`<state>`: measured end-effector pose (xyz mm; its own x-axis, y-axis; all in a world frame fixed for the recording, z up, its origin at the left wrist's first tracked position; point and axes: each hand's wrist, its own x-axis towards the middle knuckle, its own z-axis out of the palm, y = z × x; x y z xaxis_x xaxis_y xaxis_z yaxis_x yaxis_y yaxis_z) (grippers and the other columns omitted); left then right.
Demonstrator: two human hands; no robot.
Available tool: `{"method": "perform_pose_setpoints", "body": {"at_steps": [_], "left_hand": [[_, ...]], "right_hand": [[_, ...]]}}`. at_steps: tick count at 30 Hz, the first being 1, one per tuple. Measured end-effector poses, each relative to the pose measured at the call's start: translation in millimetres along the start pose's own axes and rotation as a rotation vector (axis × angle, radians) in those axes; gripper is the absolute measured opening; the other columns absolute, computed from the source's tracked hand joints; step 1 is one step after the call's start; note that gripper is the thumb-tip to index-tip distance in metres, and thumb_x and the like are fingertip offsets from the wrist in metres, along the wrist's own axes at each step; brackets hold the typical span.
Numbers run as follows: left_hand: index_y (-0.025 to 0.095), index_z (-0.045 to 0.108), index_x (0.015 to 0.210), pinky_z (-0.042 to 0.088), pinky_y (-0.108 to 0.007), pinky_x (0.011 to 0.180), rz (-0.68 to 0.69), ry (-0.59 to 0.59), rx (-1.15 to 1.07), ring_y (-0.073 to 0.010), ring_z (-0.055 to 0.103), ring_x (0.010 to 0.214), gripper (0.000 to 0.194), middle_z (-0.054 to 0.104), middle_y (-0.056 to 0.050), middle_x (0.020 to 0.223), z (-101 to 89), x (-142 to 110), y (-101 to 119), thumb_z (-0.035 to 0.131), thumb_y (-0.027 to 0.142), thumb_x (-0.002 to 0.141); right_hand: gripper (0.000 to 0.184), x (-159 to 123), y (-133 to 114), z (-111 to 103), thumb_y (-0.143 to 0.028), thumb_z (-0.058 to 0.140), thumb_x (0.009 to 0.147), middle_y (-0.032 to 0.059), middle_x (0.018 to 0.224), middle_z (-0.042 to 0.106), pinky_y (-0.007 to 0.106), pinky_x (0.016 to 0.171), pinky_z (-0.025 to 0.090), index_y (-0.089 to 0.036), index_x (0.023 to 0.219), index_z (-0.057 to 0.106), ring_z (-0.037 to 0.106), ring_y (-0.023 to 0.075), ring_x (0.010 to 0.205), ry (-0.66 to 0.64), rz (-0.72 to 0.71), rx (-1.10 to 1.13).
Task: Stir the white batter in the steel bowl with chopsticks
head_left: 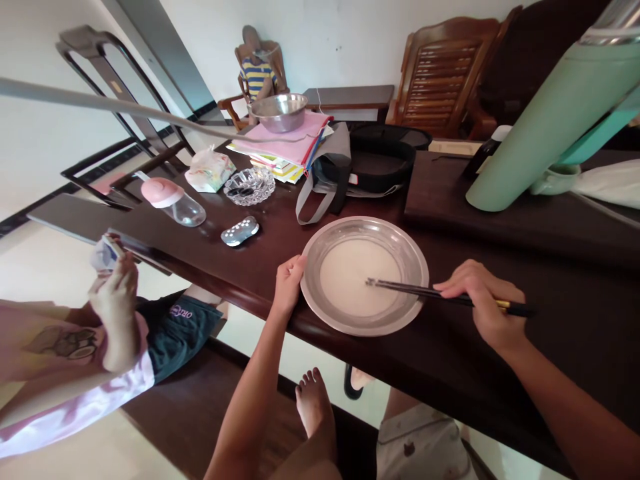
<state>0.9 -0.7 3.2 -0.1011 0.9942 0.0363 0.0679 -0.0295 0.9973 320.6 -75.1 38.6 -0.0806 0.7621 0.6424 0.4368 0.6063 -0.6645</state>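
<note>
Basin (365, 327) with whitish contents (345, 283) sits by the tabletop's (275, 248) near edge, between our hands. Our left hand (289, 283), nearer, grips its left rim; our right hand (487, 303) closes around dark chopsticks (407, 289), their long axis pointing left, tips over the contents.

Chopsticks (407, 288) slant into liquid-filled basin (365, 323).

Dark shorts (175, 340): pale lettering (181, 311) on the fabric, seemingly "OR…", remainder unclear.
Black bag (383, 167): white-and-red tag (353, 179), any print too small to read.
</note>
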Motion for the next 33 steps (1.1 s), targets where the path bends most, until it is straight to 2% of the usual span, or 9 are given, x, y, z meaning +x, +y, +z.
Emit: {"method": "perform_pose_setpoints", "body": {"at_steps": [4,9,13,15,18,20,23,28,33], "left_hand": [[0.019,0.037,0.056,0.021,-0.022,0.048,0.003,0.005,-0.008,-0.0078,0.023,0.052,0.048,0.029,0.006,0.055,0.0,-0.3,-0.1,0.064,0.051,0.081],[0.019,0.039,0.056,0.022,-0.022,0.048,0.001,0.000,-0.008,-0.0079,0.025,0.052,0.049,0.030,0.005,0.055,-0.5,-0.3,-1.7,0.064,0.053,0.081],[0.019,0.039,0.056,0.022,-0.022,0.047,-0.004,0.007,-0.006,-0.0079,0.025,0.052,0.051,0.031,0.005,0.054,-0.6,-0.2,-1.2,0.064,0.055,0.081],[0.019,0.038,0.055,0.022,-0.022,0.047,-0.006,0.010,-0.007,-0.0080,0.025,0.052,0.051,0.031,0.005,0.054,-0.2,-0.4,-0.2,0.064,0.055,0.081],[0.019,0.038,0.055,0.022,-0.022,0.047,-0.002,0.006,-0.003,-0.0079,0.025,0.052,0.051,0.031,0.005,0.054,0.5,-0.7,1.0,0.064,0.055,0.080],[0.019,0.038,0.056,0.022,-0.022,0.048,0.004,0.005,-0.001,-0.0079,0.025,0.052,0.051,0.031,0.005,0.055,0.7,-0.7,1.0,0.064,0.055,0.081],[0.019,0.038,0.056,0.022,-0.022,0.047,0.002,0.008,-0.003,-0.0079,0.025,0.052,0.051,0.031,0.005,0.055,0.3,-0.3,0.1,0.063,0.055,0.082],[0.019,0.038,0.056,0.022,-0.023,0.047,0.013,0.007,0.018,-0.0079,0.025,0.052,0.049,0.030,0.005,0.056,-0.4,0.5,-0.6,0.064,0.050,0.082],[0.019,0.039,0.056,0.022,-0.023,0.047,-0.004,0.014,0.017,-0.0081,0.024,0.052,0.048,0.031,0.005,0.055,-0.1,-0.1,0.6,0.062,0.051,0.083]], "right_hand": [[0.020,1.8,-4.1,2.0,-0.019,0.058,0.093,0.0015,0.088,0.079,0.038,0.074,0.051,-0.026,0.084,0.074,0.065,0.0199,0.079,-0.166,0.010,-0.037],[0.030,2.1,-5.4,1.1,-0.012,0.049,0.096,0.0012,0.082,0.076,0.036,0.069,0.050,-0.026,0.081,0.072,0.063,0.0182,0.074,-0.059,0.024,-0.001],[0.022,0.3,-5.8,3.8,-0.012,0.056,0.093,0.0011,0.089,0.078,0.037,0.075,0.051,-0.025,0.086,0.072,0.064,0.0192,0.081,-0.180,-0.007,-0.006],[0.020,0.2,-5.1,3.8,-0.011,0.058,0.092,0.0019,0.091,0.078,0.038,0.076,0.051,-0.025,0.088,0.073,0.064,0.0195,0.082,-0.154,-0.002,-0.046],[0.029,0.8,-3.9,1.8,-0.009,0.049,0.095,0.0022,0.083,0.076,0.037,0.068,0.048,-0.024,0.081,0.071,0.062,0.0181,0.073,-0.063,-0.003,0.017],[0.031,1.4,-3.9,1.6,-0.008,0.048,0.095,0.0016,0.081,0.075,0.037,0.067,0.048,-0.024,0.080,0.070,0.062,0.0175,0.072,-0.108,-0.026,0.066],[0.022,1.4,-4.2,3.4,-0.009,0.056,0.092,0.0012,0.090,0.077,0.037,0.076,0.051,-0.024,0.087,0.072,0.064,0.0180,0.081,-0.206,-0.034,0.013],[0.030,-0.9,-3.4,4.6,-0.010,0.050,0.096,0.0003,0.083,0.076,0.034,0.068,0.050,-0.026,0.081,0.071,0.064,0.0167,0.076,-0.080,0.076,0.061],[0.022,-0.4,-4.7,5.2,-0.015,0.056,0.093,0.0015,0.089,0.078,0.036,0.073,0.051,-0.026,0.084,0.074,0.065,0.0189,0.080,-0.154,0.041,-0.005]]}}
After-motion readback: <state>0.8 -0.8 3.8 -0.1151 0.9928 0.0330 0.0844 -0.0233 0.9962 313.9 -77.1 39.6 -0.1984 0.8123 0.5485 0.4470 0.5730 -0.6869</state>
